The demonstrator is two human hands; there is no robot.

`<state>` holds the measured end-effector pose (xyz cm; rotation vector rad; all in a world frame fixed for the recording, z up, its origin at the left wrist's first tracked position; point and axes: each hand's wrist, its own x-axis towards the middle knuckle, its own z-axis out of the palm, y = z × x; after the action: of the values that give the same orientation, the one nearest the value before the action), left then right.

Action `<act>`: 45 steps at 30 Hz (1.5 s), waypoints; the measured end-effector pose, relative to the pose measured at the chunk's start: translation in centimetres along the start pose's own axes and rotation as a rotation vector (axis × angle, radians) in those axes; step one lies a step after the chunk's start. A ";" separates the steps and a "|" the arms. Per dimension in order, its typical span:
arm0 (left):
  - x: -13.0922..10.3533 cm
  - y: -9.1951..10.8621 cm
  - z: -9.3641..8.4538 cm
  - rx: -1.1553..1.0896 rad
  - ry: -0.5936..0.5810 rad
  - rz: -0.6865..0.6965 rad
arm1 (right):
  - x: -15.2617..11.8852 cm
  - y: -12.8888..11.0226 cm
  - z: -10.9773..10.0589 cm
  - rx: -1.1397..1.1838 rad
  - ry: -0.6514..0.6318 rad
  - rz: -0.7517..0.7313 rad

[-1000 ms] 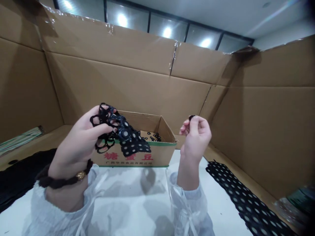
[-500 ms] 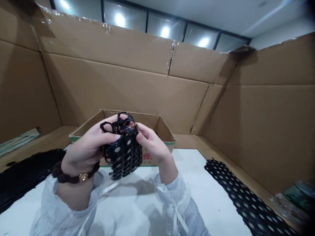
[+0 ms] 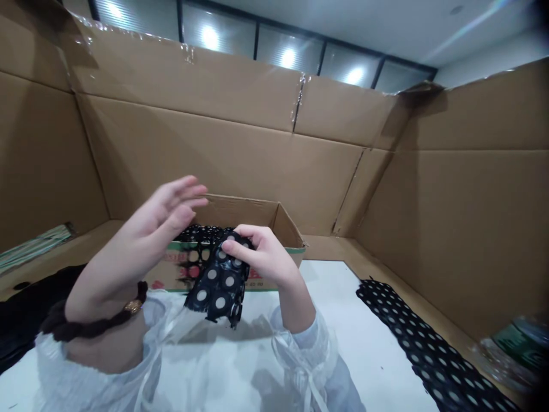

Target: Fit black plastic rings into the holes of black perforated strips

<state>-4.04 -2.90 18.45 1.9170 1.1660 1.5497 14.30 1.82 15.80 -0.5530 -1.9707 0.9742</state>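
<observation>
My right hand [image 3: 268, 254] pinches a folded black sheet with pale round dots [image 3: 219, 283] between thumb and fingers. The sheet hangs tilted in front of the cardboard box, its lower edge ragged. At its left side a blurred black lattice part [image 3: 195, 266] shows the box print through its holes; I cannot tell whether it is joined to the sheet. My left hand [image 3: 169, 212] is raised to the upper left of the sheet, fingers stretched and apart, holding nothing. Black dotted material [image 3: 205, 233] shows at the near rim of the open box [image 3: 278, 229].
On the white table [image 3: 343, 320], a long black dotted strip [image 3: 412, 332] lies at the right, beside a clear bottle with a green label [image 3: 521, 346]. Black material [image 3: 30, 315] lies at the left. Tall cardboard walls [image 3: 223, 137] surround the table.
My left hand has let go of the black material and moved up and left, its fingers opening. The sheet, bunched in both hands before, now hangs from my right hand alone.
</observation>
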 end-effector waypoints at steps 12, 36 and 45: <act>0.4 0.0 0.5 0.230 -0.397 -0.061 | 0.1 0.1 0.6 -0.204 0.410 -0.074; 0.9 -0.9 1.3 -0.157 -0.132 -0.259 | -0.3 4.7 -8.7 -0.059 1.040 -0.024; 1.0 -0.4 2.3 0.017 -0.318 -0.117 | 0.8 0.6 -0.5 0.040 0.245 -0.001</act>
<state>-2.01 -1.44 18.13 1.9777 1.1295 1.1275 14.25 2.94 15.85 -0.6181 -1.7297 0.8982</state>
